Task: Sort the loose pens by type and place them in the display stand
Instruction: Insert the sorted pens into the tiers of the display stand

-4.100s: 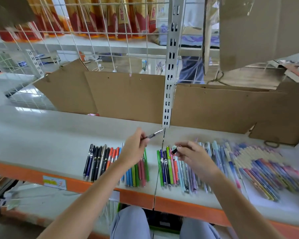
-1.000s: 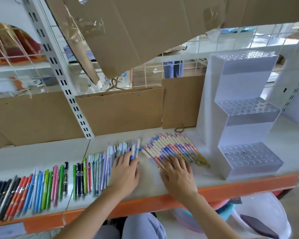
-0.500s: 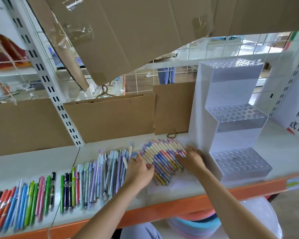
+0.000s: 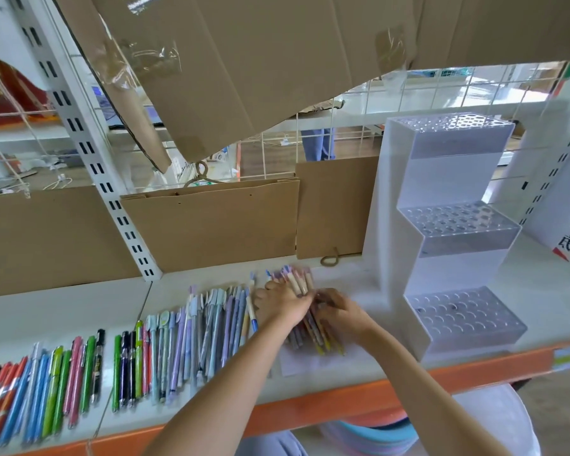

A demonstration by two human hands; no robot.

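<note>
Both hands (image 4: 313, 307) gathering pens (image 4: 313, 327) (stand (image 4: 458, 317) near)

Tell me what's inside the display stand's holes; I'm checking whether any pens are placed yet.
All three tiers of the display stand show open round holes with no pens standing in them. The clear plastic glares, so the bottoms of the holes cannot be made out.

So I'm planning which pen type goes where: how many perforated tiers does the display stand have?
3: the top tier, the middle tier and the bottom tier of the display stand, stepping down toward the shelf edge.
</note>
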